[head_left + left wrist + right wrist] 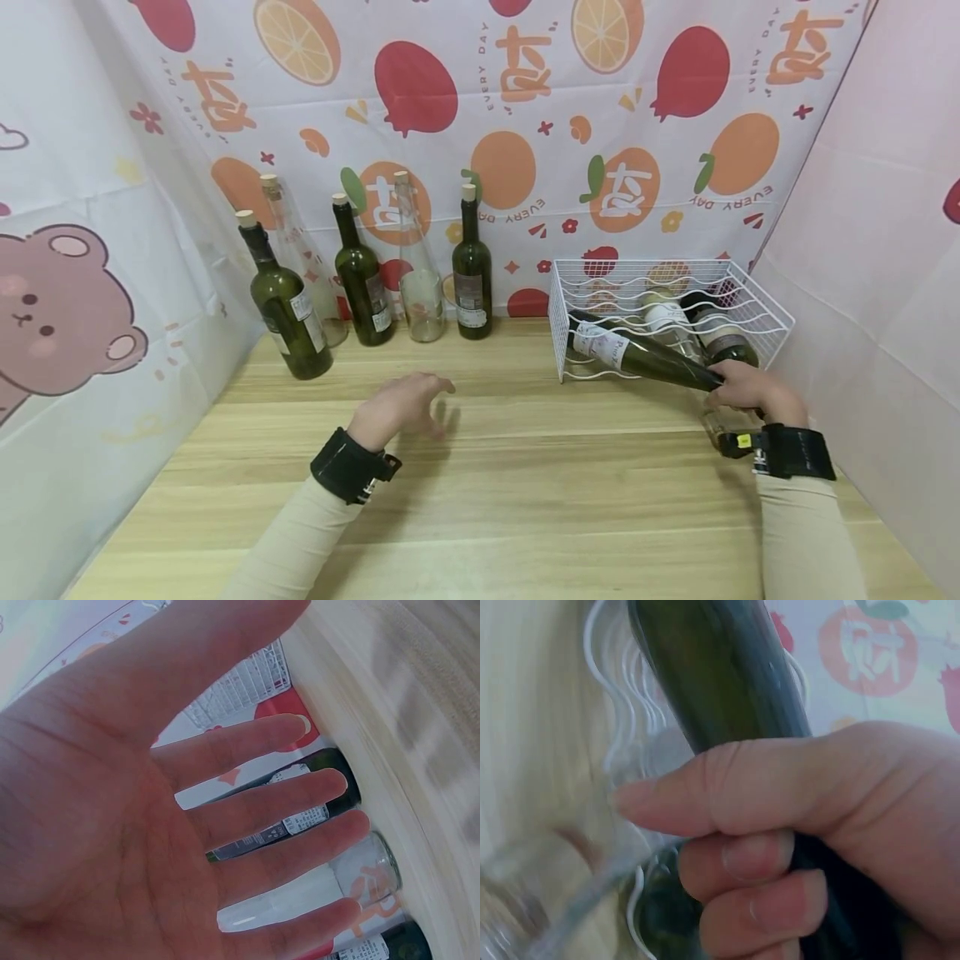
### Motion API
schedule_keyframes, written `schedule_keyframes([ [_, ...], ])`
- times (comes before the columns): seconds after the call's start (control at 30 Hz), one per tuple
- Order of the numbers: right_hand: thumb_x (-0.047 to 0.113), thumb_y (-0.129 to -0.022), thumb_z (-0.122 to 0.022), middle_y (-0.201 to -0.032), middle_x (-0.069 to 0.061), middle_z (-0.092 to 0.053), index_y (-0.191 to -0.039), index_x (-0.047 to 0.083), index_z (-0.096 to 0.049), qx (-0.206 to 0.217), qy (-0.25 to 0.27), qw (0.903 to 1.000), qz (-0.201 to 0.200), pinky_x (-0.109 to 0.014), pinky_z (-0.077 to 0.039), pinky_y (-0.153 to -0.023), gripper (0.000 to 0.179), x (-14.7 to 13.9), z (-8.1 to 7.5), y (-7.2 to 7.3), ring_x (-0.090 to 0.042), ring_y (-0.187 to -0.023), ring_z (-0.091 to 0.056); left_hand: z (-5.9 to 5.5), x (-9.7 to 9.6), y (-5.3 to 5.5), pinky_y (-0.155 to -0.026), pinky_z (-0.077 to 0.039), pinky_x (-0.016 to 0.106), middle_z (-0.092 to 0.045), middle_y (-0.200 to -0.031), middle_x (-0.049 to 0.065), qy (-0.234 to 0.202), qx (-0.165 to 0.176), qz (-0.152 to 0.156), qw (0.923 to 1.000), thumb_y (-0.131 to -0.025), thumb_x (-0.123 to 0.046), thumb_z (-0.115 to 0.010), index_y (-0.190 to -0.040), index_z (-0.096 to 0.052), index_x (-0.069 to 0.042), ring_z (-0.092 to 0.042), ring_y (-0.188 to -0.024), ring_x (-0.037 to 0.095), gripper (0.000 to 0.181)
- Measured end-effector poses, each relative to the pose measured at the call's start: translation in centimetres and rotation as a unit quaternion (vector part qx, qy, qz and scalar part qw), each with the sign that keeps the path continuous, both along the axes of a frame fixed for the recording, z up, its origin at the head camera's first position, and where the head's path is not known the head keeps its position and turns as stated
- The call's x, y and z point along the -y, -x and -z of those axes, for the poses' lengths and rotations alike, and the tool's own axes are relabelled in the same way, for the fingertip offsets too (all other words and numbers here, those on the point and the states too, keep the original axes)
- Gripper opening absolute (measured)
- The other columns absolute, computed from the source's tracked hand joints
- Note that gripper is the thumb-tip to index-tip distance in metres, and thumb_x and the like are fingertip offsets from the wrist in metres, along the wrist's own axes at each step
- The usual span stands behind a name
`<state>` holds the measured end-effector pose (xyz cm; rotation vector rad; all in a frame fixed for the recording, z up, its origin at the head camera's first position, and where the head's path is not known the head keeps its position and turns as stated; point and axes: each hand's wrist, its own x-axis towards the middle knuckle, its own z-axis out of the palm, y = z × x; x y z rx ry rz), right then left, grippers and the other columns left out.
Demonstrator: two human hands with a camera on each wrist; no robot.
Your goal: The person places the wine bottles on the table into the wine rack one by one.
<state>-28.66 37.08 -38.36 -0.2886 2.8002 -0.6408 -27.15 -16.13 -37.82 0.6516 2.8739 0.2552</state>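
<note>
My right hand [757,395] grips a green wine bottle [656,360] by its neck. The bottle slants, its labelled lower end at the left of the white wire wine rack [558,333]. In the right wrist view, thumb and curled fingers wrap the dark green glass [720,667]. A clear bottle [663,315] with a white label and a dark bottle [722,333] lie in the rack, partly hidden by wires and my hand. My left hand [401,406] hovers over the table with nothing in it; its fingers are spread in the left wrist view.
Along the back left stand corked bottles: a green one [288,312], another green one [363,287], a clear one [422,300], a dark green one [471,283], and a clear one partly hidden. Printed cloth [525,100] hangs behind the wooden table [540,500].
</note>
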Motion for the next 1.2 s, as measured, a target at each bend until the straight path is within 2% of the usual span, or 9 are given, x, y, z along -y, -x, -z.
schedule_keyframes([
  [0.1,0.015,-0.077,-0.077,-0.09,-0.012,-0.064,-0.112,-0.011,-0.063,-0.021,0.0,0.9998,-0.002,-0.031,-0.046,-0.067,0.046,0.7,0.3,0.3,-0.019,-0.075,-0.055,0.0,0.0,0.1,-0.106,-0.051,0.058,-0.064,-0.143,0.014,0.003,0.0,-0.001,1.0,-0.071,-0.028,-0.094,-0.137,-0.064,-0.011,-0.061,-0.13,0.038,0.074],
  [0.2,0.01,-0.079,-0.072,-0.071,-0.004,-0.057,-0.1,-0.007,-0.062,-0.003,0.025,0.9996,0.011,-0.029,-0.043,-0.057,0.028,1.4,0.6,0.6,-0.015,-0.06,-0.05,-0.1,-0.1,0.1,-0.106,-0.051,0.058,-0.064,-0.143,0.014,0.005,0.001,-0.005,1.0,-0.071,-0.029,-0.094,-0.137,-0.064,-0.012,-0.061,-0.131,0.038,0.074],
  [0.27,0.01,-0.081,-0.069,-0.068,-0.001,-0.052,-0.096,-0.004,-0.06,0.0,0.029,0.9994,0.017,-0.028,-0.04,-0.053,0.022,1.9,0.6,0.7,-0.014,-0.056,-0.046,-0.1,-0.1,0.0,-0.106,-0.051,0.059,-0.064,-0.143,0.015,0.003,0.0,-0.007,1.0,-0.071,-0.029,-0.094,-0.136,-0.064,-0.012,-0.061,-0.131,0.038,0.074],
  [0.37,0.011,-0.083,-0.07,-0.069,-0.002,-0.052,-0.093,-0.004,-0.059,-0.004,0.027,0.9993,0.026,-0.028,-0.039,-0.053,0.021,2.2,0.7,0.8,-0.015,-0.059,-0.047,-0.1,-0.1,-0.1,-0.105,-0.051,0.06,-0.064,-0.142,0.015,-0.001,0.002,-0.009,1.0,-0.071,-0.029,-0.094,-0.137,-0.064,-0.012,-0.061,-0.13,0.038,0.074],
  [0.57,0.011,-0.083,-0.07,-0.065,0.0,-0.049,-0.098,-0.004,-0.057,0.04,0.054,0.996,0.058,-0.027,-0.039,-0.052,0.024,2.5,1.0,0.7,-0.013,-0.054,-0.045,-0.2,0.0,-0.4,-0.104,-0.05,0.061,-0.063,-0.143,0.015,-0.001,0.006,-0.013,0.9999,-0.072,-0.029,-0.094,-0.137,-0.063,-0.012,-0.06,-0.131,0.039,0.075],
  [0.73,0.011,-0.084,-0.069,-0.071,-0.001,-0.048,-0.114,-0.012,-0.053,0.034,0.062,0.9956,0.061,-0.028,-0.04,-0.053,0.042,2.8,1.2,0.6,-0.013,-0.054,-0.045,-0.4,0.0,-0.4,-0.105,-0.05,0.06,-0.064,-0.143,0.014,-0.003,0.001,-0.012,0.9999,-0.071,-0.029,-0.094,-0.137,-0.064,-0.012,-0.061,-0.13,0.038,0.074],
  [0.83,0.011,-0.084,-0.069,-0.067,0.0,-0.046,-0.116,-0.012,-0.051,0.04,0.072,0.9943,0.069,-0.028,-0.04,-0.053,0.044,3.2,1.4,0.6,-0.013,-0.053,-0.044,-0.4,0.0,-0.4,-0.106,-0.05,0.06,-0.064,-0.142,0.014,-0.004,0.001,-0.011,0.9999,-0.071,-0.03,-0.094,-0.137,-0.064,-0.012,-0.06,-0.13,0.038,0.074],
  [1.03,0.013,-0.081,-0.069,-0.066,0.001,-0.046,-0.094,-0.001,-0.051,0.036,0.075,0.9921,0.094,-0.028,-0.04,-0.051,0.026,3.8,1.8,0.7,-0.013,-0.053,-0.045,-0.3,0.1,-0.4,-0.107,-0.05,0.059,-0.064,-0.143,0.014,-0.006,0.002,-0.003,1.0,-0.072,-0.03,-0.093,-0.138,-0.063,-0.011,-0.06,-0.131,0.038,0.075],
  [1.2,0.013,-0.079,-0.069,-0.062,0.0,-0.046,-0.083,0.005,-0.048,0.04,0.082,0.9888,0.118,-0.027,-0.038,-0.049,0.023,4.4,1.9,0.6,-0.014,-0.051,-0.044,-0.3,0.2,-0.3,-0.106,-0.05,0.06,-0.063,-0.144,0.014,-0.002,0.003,-0.002,1.0,-0.073,-0.031,-0.092,-0.139,-0.062,-0.013,-0.06,-0.132,0.037,0.074],
])
